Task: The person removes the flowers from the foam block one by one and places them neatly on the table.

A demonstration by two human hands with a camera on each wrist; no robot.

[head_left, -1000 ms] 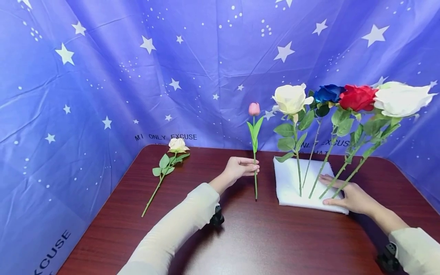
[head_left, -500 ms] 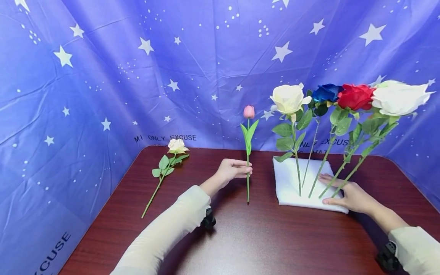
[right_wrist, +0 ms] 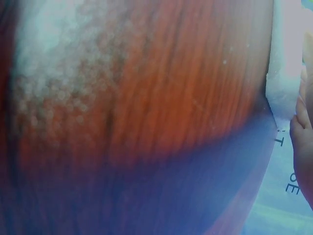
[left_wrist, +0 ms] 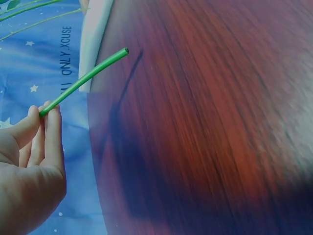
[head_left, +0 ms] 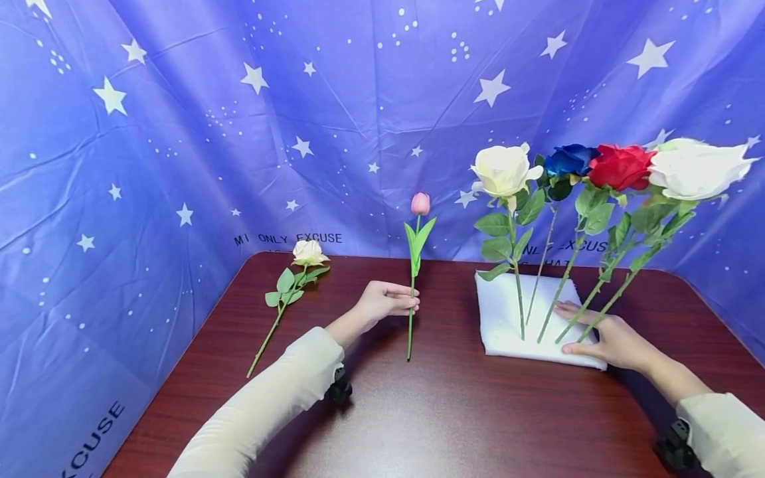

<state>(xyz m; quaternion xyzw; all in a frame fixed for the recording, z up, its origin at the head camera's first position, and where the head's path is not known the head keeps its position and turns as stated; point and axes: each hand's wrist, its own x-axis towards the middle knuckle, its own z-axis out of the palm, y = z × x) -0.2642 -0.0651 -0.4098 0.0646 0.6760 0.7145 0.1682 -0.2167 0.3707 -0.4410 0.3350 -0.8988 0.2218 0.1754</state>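
Note:
Thumb and fingertips of my left hand (head_left: 382, 302) pinch the green stem of a pink tulip (head_left: 420, 204), which stands nearly upright above the table. In the left wrist view the cut lower end of the tulip stem (left_wrist: 85, 78) juts past the fingers. My right hand (head_left: 621, 342) rests on the right side of a white foam slab (head_left: 502, 312), thumb and fingers spread around the stems. Stuck in the slab are a cream rose (head_left: 505, 171), a blue rose (head_left: 570, 160), a red rose (head_left: 621, 167) and a large white rose (head_left: 696, 169).
A pale cream rose (head_left: 309, 252) lies on the dark red wooden table (head_left: 454, 411), left of the left hand. Behind the table hangs a blue star-patterned cloth (head_left: 358, 99). The slab's edge (right_wrist: 283, 63) also appears in the right wrist view.
My left hand has carried the tulip left and slightly toward me, away from the foam slab. The right hand and the standing roses have stayed in place.

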